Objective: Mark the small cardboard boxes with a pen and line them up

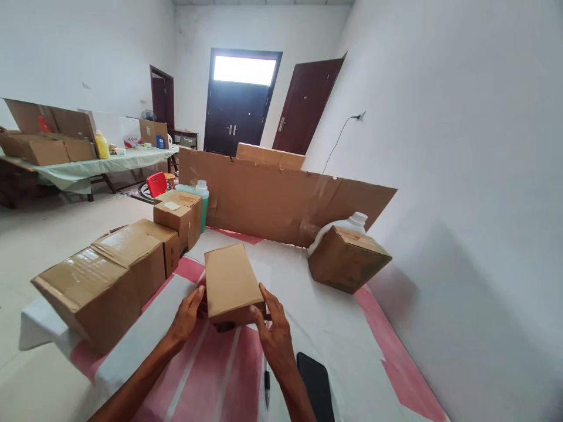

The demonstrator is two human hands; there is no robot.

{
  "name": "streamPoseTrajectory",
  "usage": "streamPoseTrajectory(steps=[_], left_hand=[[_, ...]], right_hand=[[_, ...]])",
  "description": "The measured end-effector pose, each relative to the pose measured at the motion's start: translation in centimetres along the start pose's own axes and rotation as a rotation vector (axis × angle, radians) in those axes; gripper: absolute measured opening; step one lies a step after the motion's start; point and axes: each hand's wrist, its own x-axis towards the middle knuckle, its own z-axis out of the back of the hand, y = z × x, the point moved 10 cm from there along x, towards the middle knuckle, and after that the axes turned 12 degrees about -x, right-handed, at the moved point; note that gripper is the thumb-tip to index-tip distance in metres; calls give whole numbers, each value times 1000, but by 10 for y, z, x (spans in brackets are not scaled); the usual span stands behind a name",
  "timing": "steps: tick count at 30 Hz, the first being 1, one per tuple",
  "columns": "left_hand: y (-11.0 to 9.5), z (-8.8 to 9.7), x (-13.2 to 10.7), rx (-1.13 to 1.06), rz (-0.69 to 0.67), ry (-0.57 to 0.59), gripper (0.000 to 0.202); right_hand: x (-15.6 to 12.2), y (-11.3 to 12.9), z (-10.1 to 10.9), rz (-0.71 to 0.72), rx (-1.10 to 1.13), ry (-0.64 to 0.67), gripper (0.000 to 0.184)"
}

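I clamp the box (233,278) between left hand (185,317) and right hand (276,337), inside the table (290,269)'s left edge: apparently steadying; next needs even pressure.

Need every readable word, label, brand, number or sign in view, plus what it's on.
Nothing legible for certain.
White packaging with red marks, far table: too blurred.
Carton with dark side print, left row: too small.
White sticker on a left-row box top: any writing too small.
Blue bottle, far table: label too small.
Near box between left hand and right hand: none visible.
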Motion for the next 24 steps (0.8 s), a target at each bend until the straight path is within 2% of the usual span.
streamPoseTrajectory(steps=[5, 8, 10, 13, 15, 17, 20, 24], left_hand=[[-25, 8, -35, 153, -136, 41, 75], [-36, 8, -47, 205, -206, 65, 76], [-49, 4, -54, 278, -301, 91, 78], [-69, -5, -66, 376, -451, 149, 80], [-79, -12, -68, 390, -497, 195, 82], [-86, -16, -67, 401, -522, 200, 83], [-93, -18, -60, 390, -510, 175, 77], [-100, -30, -63, 370, -456, 231, 67]], right_hand=[[6, -7, 0, -254, 76, 37, 69], [11, 1, 1, -299, 82, 24, 77], [15, 8, 7, -302, 77, -11, 81], [18, 16, 18, -319, 56, -47, 85], [15, 17, 21, -363, 49, -32, 85], [5, 18, 19, -402, 77, 29, 78], [-22, 24, 10, -405, 158, 152, 54], [-76, 30, 5, -440, 160, 265, 55]])
